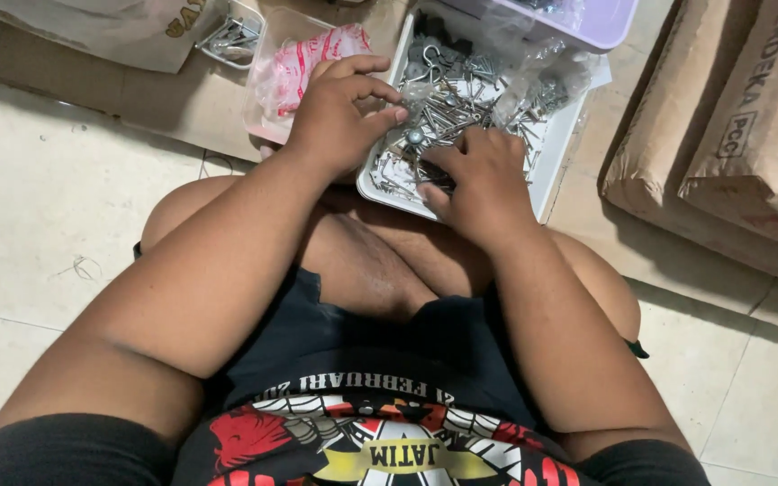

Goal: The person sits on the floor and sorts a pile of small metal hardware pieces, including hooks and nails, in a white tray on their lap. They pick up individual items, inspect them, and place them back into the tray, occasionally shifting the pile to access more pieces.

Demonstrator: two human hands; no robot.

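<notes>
Under both hands (488, 180), seemingly silvery screws (461, 103).

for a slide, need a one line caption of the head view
Seated on tile, left hand and right hand pick through metal screws in a white tray.

Hidden and cut-off bits

The right hand (483, 184) covers some screws (461, 103) in the white tray (556, 157). The purple box (601, 27) and brown sacks (740, 135) run off the edge.
</notes>
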